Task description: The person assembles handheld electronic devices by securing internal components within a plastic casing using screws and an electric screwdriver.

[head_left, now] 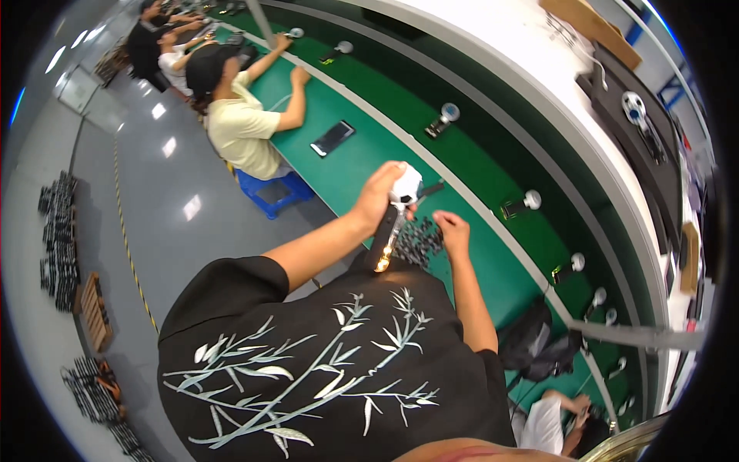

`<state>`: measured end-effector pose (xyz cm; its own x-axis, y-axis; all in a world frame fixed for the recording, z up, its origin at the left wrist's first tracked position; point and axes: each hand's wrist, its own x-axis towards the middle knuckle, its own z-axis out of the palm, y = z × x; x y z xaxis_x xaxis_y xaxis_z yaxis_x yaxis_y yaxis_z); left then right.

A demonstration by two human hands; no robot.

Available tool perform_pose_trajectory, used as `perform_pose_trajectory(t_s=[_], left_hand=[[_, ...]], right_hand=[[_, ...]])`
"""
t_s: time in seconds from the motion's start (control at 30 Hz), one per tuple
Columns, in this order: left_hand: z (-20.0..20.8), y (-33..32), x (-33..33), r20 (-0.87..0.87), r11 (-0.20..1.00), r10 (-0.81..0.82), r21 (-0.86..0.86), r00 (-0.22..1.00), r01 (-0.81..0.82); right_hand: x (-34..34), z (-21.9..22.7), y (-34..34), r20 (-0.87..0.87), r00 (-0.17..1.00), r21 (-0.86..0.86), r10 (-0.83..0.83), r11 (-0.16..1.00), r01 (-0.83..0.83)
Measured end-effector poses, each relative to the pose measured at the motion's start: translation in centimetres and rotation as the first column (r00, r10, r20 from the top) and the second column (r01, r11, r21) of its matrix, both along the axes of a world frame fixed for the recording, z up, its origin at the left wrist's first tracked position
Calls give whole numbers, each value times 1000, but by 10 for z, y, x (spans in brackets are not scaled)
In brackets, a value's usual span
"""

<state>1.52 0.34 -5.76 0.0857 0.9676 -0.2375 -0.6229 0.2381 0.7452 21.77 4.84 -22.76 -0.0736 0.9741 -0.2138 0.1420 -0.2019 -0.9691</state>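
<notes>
My left hand [374, 202] is wrapped round a device with a white-and-black, football-like round head [406, 185] and a dark, narrow body. An amber light glows at the body's lower end, close to my black shirt. To the right, my right hand [453, 229] has its fingers curled together over the green bench. Whatever is in them, if anything, is too small to make out. A heap of small black parts [418, 242] lies between my two hands. Just past the round head, a dark slim tool-like piece [433, 189] rests on the bench.
On the green bench [308, 171] lies a black phone [333, 138]. Beyond a pale rail, similar round-headed devices [443, 121] stand spaced along a green belt [477, 165]. A person in pale yellow [246, 127] works at the left; a black bag [531, 339] sits at the right.
</notes>
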Motion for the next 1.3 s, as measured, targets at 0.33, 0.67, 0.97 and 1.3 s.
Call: perform_pose_trajectory(t_s=[0.33, 0.67, 0.97, 1.3], left_hand=[[-5, 3, 12, -137, 979, 117, 184, 984, -90], [-13, 4, 19, -347, 994, 66, 102, 935, -33], [-17, 13, 14, -108, 980, -132, -165, 985, 113], [-18, 14, 15, -160, 964, -248, -139, 956, 227]], right_hand=[[-23, 184, -44, -598, 800, -128, -45, 991, -40], [-33, 162, -49, -478, 866, -8, 149, 985, -173], [-41, 154, -46, -612, 789, -89, 64, 985, -150], [-37, 154, -48, -576, 814, -101, 73, 982, -160]])
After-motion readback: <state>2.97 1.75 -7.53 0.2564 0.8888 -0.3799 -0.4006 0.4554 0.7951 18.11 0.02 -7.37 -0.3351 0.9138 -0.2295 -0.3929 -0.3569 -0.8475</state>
